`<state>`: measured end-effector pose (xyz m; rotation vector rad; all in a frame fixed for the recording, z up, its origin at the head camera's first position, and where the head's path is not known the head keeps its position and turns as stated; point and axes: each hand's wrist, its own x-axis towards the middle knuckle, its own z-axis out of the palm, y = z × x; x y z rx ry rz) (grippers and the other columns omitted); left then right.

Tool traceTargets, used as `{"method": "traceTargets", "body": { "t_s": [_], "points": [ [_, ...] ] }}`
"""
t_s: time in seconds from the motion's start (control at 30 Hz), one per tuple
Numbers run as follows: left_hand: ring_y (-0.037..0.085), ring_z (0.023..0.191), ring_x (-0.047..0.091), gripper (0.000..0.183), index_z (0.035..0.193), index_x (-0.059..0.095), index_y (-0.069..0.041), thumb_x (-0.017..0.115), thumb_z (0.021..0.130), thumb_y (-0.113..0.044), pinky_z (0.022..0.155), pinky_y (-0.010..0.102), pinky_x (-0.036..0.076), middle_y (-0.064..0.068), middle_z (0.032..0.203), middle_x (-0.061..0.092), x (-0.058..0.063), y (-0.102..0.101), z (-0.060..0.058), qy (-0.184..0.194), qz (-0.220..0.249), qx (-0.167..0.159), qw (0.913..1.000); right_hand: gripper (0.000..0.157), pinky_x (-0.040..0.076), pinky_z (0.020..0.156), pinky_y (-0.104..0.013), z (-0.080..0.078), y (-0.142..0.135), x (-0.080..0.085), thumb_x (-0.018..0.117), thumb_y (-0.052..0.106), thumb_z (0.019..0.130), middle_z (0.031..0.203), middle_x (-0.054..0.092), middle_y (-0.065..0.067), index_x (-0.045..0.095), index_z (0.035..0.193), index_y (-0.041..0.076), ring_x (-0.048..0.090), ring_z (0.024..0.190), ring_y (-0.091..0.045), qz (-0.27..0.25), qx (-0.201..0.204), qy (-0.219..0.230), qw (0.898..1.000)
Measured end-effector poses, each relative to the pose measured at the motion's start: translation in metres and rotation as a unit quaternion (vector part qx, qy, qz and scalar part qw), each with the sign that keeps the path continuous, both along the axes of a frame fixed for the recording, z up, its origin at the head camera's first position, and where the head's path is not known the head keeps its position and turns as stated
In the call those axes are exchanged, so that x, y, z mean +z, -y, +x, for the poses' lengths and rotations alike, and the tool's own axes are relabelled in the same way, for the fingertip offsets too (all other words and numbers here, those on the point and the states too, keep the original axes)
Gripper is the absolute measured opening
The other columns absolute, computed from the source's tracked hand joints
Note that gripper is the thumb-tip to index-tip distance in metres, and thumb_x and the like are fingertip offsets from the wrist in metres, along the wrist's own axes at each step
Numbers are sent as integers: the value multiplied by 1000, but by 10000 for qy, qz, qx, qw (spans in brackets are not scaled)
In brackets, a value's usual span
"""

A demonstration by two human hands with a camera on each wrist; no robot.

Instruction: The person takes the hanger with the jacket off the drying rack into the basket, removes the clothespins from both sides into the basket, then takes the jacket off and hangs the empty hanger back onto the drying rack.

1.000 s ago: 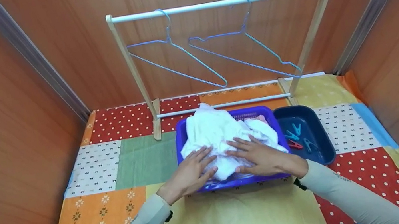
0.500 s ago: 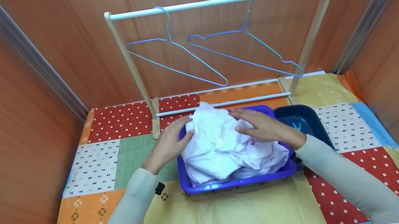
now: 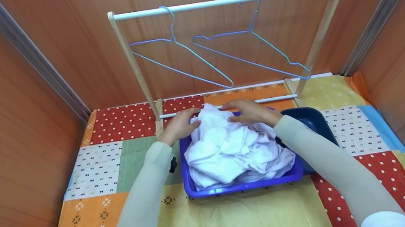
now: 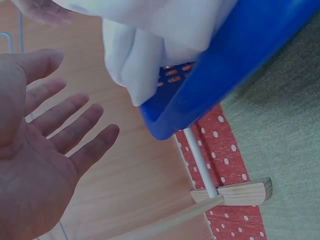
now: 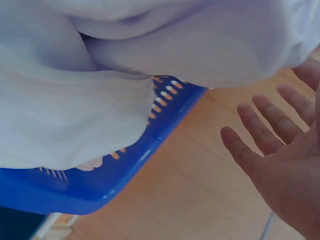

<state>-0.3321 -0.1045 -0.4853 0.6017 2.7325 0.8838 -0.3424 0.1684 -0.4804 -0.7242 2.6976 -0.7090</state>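
Observation:
A heap of white cloth fills the purple plastic basket and rises above its far rim. My left hand is at the far left of the heap, its fingers loosely spread in the left wrist view, apart from the basket. At the far right of the heap is my right hand, with fingers spread and relaxed in the right wrist view. Between the two hands stands the cloth's peak. Whether the fingertips touch the cloth cannot be told. In the right wrist view, folds of cloth hang over the basket's rim.
Behind the basket stands a rack with a white top rail, from which a left hanger and a right hanger hang. A dark blue tub sits right of the basket, partly covered by my right arm. Patchwork cloth covers the table.
Both hands have moved from pressing the cloth's near middle to the far side of the heap, first apart, then closer together. The cloth now spreads to the basket's near rim.

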Motion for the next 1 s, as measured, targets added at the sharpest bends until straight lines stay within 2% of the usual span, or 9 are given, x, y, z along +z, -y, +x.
{"method": "traceTargets", "body": {
  "t_s": [0.2,0.33,0.43,0.63,0.8,0.9,1.0],
  "points": [
    [29,136,49,52,146,47,-14,62,97,-24,112,48,41,10,145,53,-13,-7,-20,492,-70,46,9988,49,37,114,-48,-20,9,-18,66,22,95,144,55,-13,53,141,11,48,136,-32,91,6,113,9999],
    [30,135,50,51,145,47,-11,61,97,-22,112,47,40,12,145,53,-18,-10,-29,513,-119,-14,9986,51,38,114,-48,-26,15,-25,66,21,94,144,54,-16,52,141,8,49,134,-34,70,11,90,9999],
    [32,135,49,53,146,46,-12,61,96,-22,113,48,39,15,145,53,-19,-11,-33,505,-229,-20,9985,53,37,114,-46,-31,19,-28,66,22,94,145,53,-15,50,143,8,49,134,-32,184,-51,10,9998],
    [30,137,47,58,150,41,-14,61,97,-27,116,48,36,13,148,50,-23,-12,-35,762,-613,-44,9952,60,32,118,-45,-35,23,-35,67,26,94,150,48,-14,45,146,6,43,140,-33,557,80,-99,9984],
    [29,138,46,54,146,46,-11,62,96,-22,117,46,34,13,146,52,-30,-12,-37,572,-726,-142,9956,57,33,117,-46,-34,24,-40,64,26,96,149,48,-14,45,147,10,45,139,-33,654,-1,79,9978],
    [29,133,51,47,141,53,-8,62,96,-18,114,45,38,13,140,57,-31,-12,-39,452,-547,41,9975,46,38,114,-47,-34,24,-41,61,22,97,142,57,-14,53,142,10,51,134,-32,449,-110,52,9989],
    [29,128,56,40,136,57,-5,61,97,-15,111,45,43,14,134,61,-29,-13,-41,312,-402,264,9984,35,44,109,-45,-34,24,-39,61,16,97,130,65,-14,63,131,7,59,125,-31,198,-147,-287,9993]
  ]
}}
